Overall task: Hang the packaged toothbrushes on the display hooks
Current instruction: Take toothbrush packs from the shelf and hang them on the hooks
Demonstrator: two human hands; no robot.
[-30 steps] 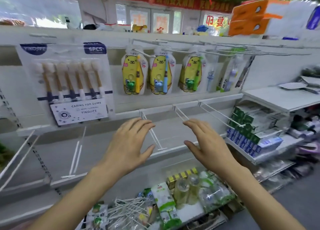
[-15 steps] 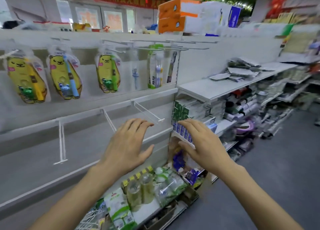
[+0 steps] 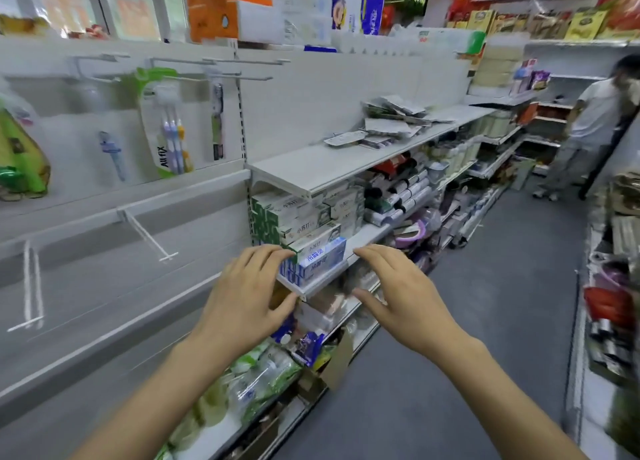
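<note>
A loose pile of flat packaged toothbrushes (image 3: pixel 391 120) lies on a white shelf (image 3: pixel 332 165) at the centre right, well beyond my hands. On the upper hooks at the left hang a green three-brush pack (image 3: pixel 166 127), a single dark brush pack (image 3: pixel 217 123), a small clear pack (image 3: pixel 110 147) and a yellow bear-shaped pack (image 3: pixel 20 161). Lower down, bare white display hooks (image 3: pixel 149 234) stick out of the panel. My left hand (image 3: pixel 247 296) and my right hand (image 3: pixel 403 293) hover side by side in front of the toothpaste shelf, fingers relaxed, holding nothing.
Stacked toothpaste boxes (image 3: pixel 304 224) fill the shelf just behind my fingertips. Bagged goods and a cardboard box (image 3: pixel 332 362) sit on the floor-level shelf below. A grey aisle floor (image 3: pixel 491 314) runs right, where a person in a white shirt (image 3: pixel 588 127) stands. Another shelf unit (image 3: pixel 609 314) borders the far right.
The view has swung to the right along the shelving, so the hanging packs slid left and the shelf with the toothbrush pile came into sight. Both hands kept their open pose in front of me.
</note>
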